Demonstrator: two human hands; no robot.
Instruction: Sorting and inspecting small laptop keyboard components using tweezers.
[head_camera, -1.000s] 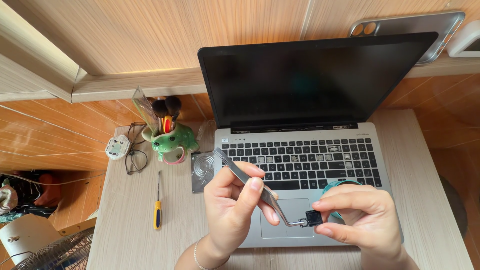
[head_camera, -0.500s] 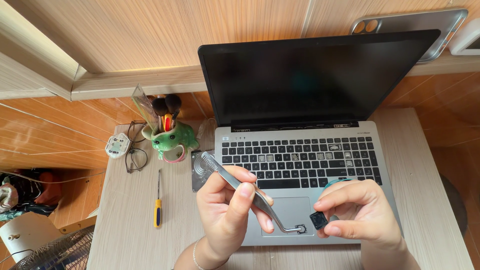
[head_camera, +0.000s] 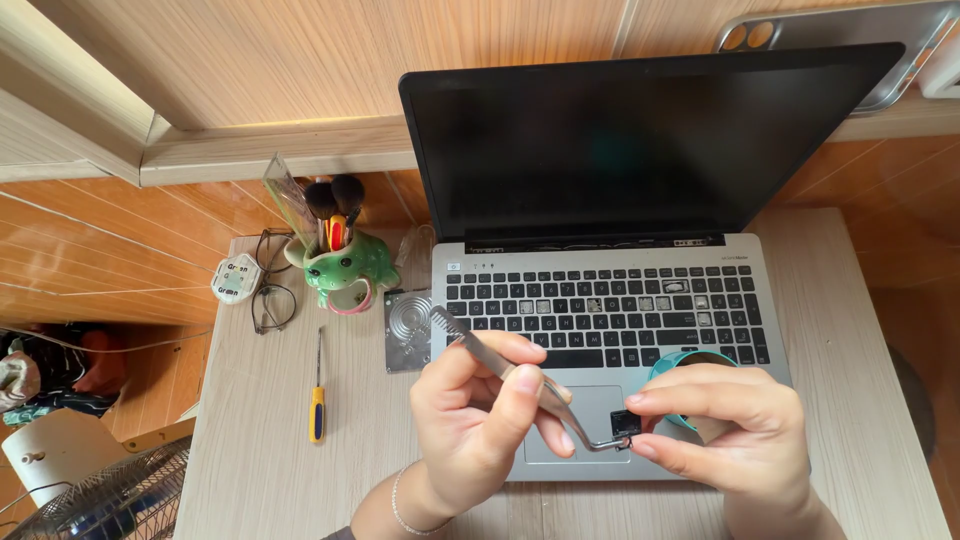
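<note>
Small square black keycap (head_camera: 626, 422), pinched in right hand (head_camera: 730, 440) fingers over laptop touchpad, curved steel tweezers (head_camera: 520, 382) gripped by left hand (head_camera: 480, 420) at its 9 o'clock (tips touching); refitting needs alignment.

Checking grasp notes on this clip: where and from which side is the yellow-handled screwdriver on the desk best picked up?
Grip the screwdriver by its thick yellow handle, the end nearest the person, coming from above. It lies flat on the desk, thin shaft pointing toward the glasses, with bare desk on both sides for fingers.
</note>
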